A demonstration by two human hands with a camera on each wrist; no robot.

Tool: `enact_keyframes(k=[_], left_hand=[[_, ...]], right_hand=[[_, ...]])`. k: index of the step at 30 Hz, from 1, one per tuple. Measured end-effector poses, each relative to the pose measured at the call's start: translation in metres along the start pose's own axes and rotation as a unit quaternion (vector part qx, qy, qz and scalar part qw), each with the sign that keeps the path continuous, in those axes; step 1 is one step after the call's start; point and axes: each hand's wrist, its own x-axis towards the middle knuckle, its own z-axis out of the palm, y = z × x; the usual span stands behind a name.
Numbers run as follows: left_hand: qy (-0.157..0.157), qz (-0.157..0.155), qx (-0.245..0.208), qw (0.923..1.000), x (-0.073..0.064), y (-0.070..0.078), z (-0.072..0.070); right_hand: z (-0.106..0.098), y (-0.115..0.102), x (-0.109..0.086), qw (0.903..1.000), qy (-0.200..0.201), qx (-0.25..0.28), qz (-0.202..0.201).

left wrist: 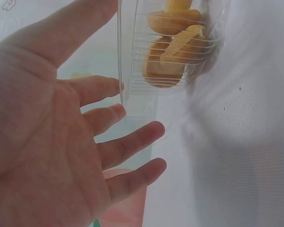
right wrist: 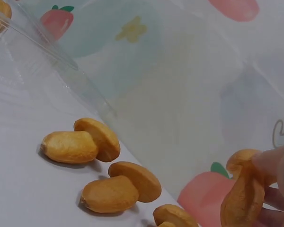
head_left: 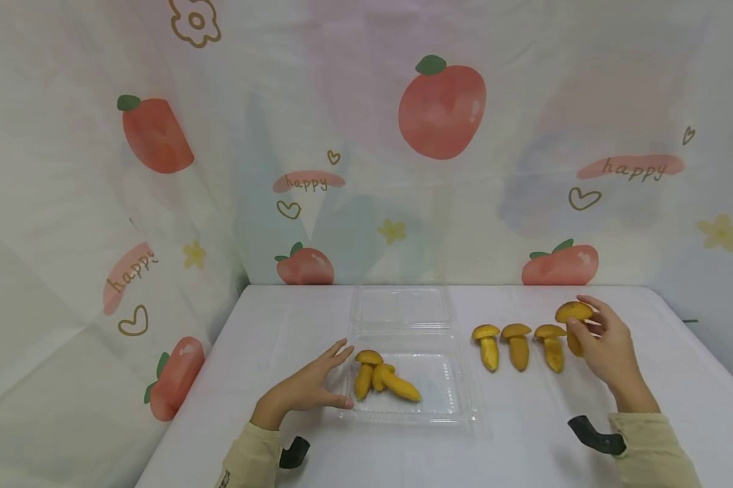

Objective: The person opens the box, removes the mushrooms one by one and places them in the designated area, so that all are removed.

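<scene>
My right hand [head_left: 610,349] pinches a yellow-brown mushroom [head_left: 575,312] by its stem between thumb and fingers, cap up, at the right end of a row. Beside it on the table lie three similar mushrooms [head_left: 518,347], caps pointing away from me; the right wrist view shows the held mushroom [right wrist: 244,201] apart from them. A clear plastic clamshell box [head_left: 444,390] stands at the middle, its lid [head_left: 401,310] folded back. Two mushrooms [head_left: 399,386] lie in its left half. My left hand [head_left: 305,386] is spread at the box's left edge, fingers [left wrist: 132,144] extended, index and thumb touching the rim.
A white cloth covers the table [head_left: 512,434]. Behind and to the left hang pale curtains [head_left: 354,88] printed with fruit, flowers and lettering. A black curved piece [head_left: 597,436] sticks out near the right sleeve, another [head_left: 294,453] near the left.
</scene>
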Motion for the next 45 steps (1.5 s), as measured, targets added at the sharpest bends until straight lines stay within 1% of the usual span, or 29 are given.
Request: enact_keyframes(k=[5, 11, 15, 19, 27, 34, 40, 45], left_hand=[[0.000, 0.004, -0.002, 1.0000, 0.000, 0.000, 0.000], [0.001, 0.009, 0.001, 1.0000, -0.001, 0.003, -0.001], [0.000, 0.005, 0.001, 1.0000, -0.001, 0.003, -0.001], [-0.002, 0.000, 0.002, 1.0000, -0.001, 0.003, 0.000], [0.001, 0.008, 0.005, 1.0000, 0.001, 0.003, -0.001], [-0.001, 0.012, -0.001, 0.9999, 0.000, 0.003, -0.001], [0.000, 0.013, 0.002, 0.9999, 0.000, 0.003, -0.002], [-0.003, 0.014, 0.000, 0.9999, 0.000, 0.003, -0.002]], right_hand=[[-0.001, 0.012, 0.002, 0.9995, -0.003, -0.011, 0.030], [-0.003, 0.024, 0.003, 0.9969, 0.005, -0.031, 0.072], [-0.005, 0.030, 0.004, 0.9952, 0.002, -0.022, 0.095], [-0.007, 0.038, 0.005, 0.9931, -0.011, -0.016, 0.115], [-0.009, 0.057, 0.008, 0.9908, -0.066, -0.022, 0.117], [-0.008, 0.063, 0.008, 0.9878, -0.096, -0.028, 0.119], [-0.006, 0.066, 0.007, 0.9872, -0.103, -0.033, 0.117], [-0.002, 0.071, 0.007, 0.9852, -0.100, -0.036, 0.134]])
